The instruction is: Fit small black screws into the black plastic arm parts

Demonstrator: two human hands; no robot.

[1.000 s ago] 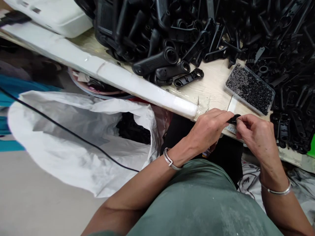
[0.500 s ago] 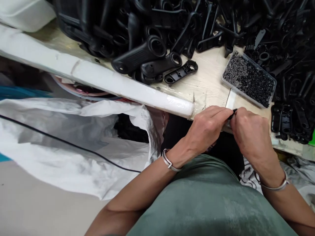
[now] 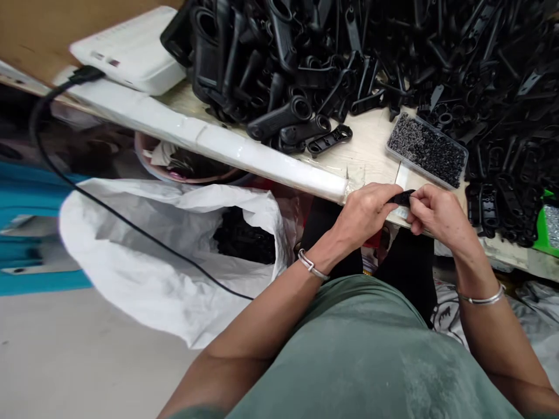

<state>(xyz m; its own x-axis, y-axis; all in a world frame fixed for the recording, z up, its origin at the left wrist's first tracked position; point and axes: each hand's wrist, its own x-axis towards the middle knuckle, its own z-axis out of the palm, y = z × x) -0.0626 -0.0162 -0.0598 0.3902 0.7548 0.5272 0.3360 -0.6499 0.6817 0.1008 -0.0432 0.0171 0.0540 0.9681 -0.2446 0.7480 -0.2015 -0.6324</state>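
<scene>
A small black plastic part (image 3: 402, 198) is held between my two hands at the table's front edge. My left hand (image 3: 365, 210) is closed around its left end, the thumb and fingers pinching it. At the other end, my right hand (image 3: 441, 214) has its fingertips curled in against the part; anything smaller in that pinch is hidden. Just beyond the hands, a clear plastic box (image 3: 390, 152) holds many tiny dark pieces. An open black plastic housing (image 3: 331, 141) lies to the left of the box.
Black plastic parts (image 3: 279, 119) are heaped across the back of the table. A white power bank-like box (image 3: 131, 49) with a black cable (image 3: 144, 226) sits at the left. Below the white padded edge (image 3: 244, 154) hangs an open white sack (image 3: 131, 256). A green tray (image 3: 542, 230) stands far right.
My right hand's fingers have drawn slightly back from the left hand, and more of the black part shows between them. The camera view has shifted, revealing more of the left side.
</scene>
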